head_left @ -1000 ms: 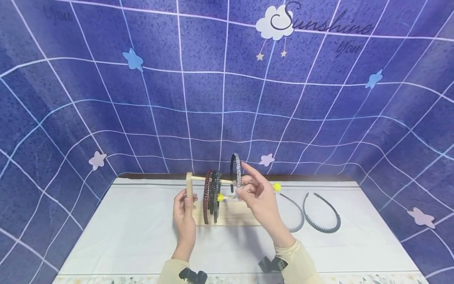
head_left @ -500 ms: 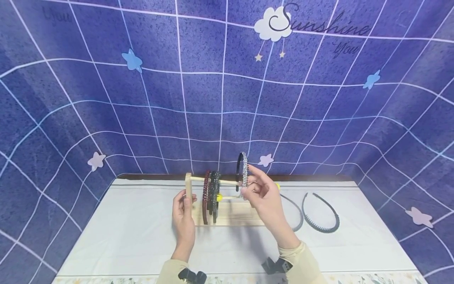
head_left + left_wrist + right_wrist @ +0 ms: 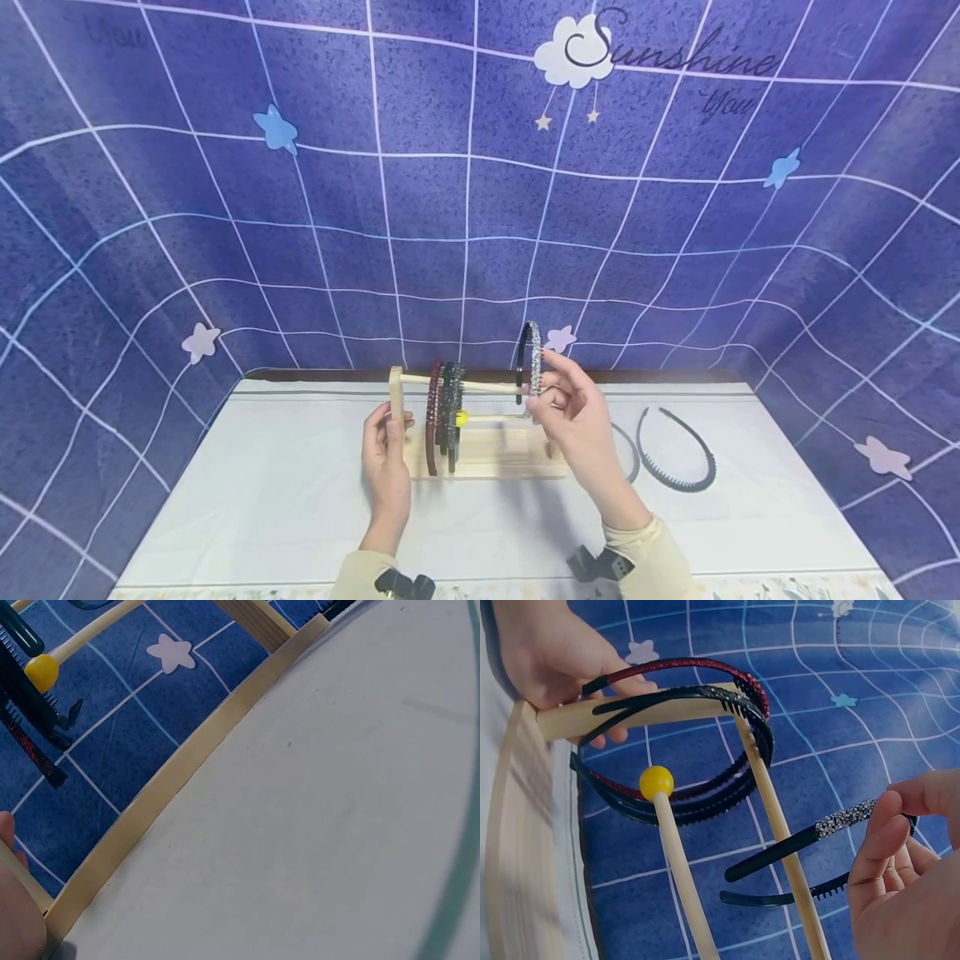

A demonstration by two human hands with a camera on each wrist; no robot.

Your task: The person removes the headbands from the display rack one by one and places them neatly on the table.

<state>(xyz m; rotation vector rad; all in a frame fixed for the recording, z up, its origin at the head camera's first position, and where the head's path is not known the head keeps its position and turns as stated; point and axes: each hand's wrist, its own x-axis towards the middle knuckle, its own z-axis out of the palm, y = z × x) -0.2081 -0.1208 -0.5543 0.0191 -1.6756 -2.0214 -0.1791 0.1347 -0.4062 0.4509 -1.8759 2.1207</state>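
Rightward goes the black headband crusted with silver glitter (image 3: 536, 358), farther along the thin pale wooden rod (image 3: 487, 386) and away from the bunched dark and red headbands (image 3: 452, 400). Thumb and fingers of the right hand (image 3: 583, 423) pinch it, the rod running through its loop. Left hand (image 3: 387, 475) grips the light wooden upright (image 3: 396, 387). White cloth (image 3: 285, 508) lies beneath; behind hangs a purple-blue gridded backdrop (image 3: 375, 200).

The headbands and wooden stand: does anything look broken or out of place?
Nothing stands out as broken or spilled. Two headbands lie on the white table, off the wooden stand, but that hardly looks odd.
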